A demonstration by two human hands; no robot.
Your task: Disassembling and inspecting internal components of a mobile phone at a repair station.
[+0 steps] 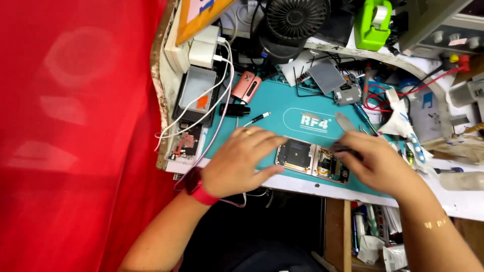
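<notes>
An opened phone (311,162), back cover off and internal boards exposed, lies flat on a teal work mat (282,113) near the front edge of the counter (454,199). It sits between the two hands.

The left hand (242,161) rests palm down on the mat, touching the phone's left end; its fingers (269,141) are spread and loosely extended along the phone's upper and lower left corners, steadying it rather than clasping it. A ring shows on one finger and a red band (199,189) circles the wrist.

The right hand (375,163) is over the phone's right end. Its fingers are closed on a small dark tool (345,148), whose tip points at the upper right part of the phone; the exact kind of tool cannot be told because of blur.

Behind the phone on the mat: a loose grey metal plate (327,76), a small grey module (348,94), a pink oblong device (246,85) and a white cable tip (258,119). White chargers (204,48) with cables stand at the left rear. A black fan (295,20) and a green tape dispenser (373,22) are at the back, well apart from the hands. Red fabric (75,126) fills the left.
</notes>
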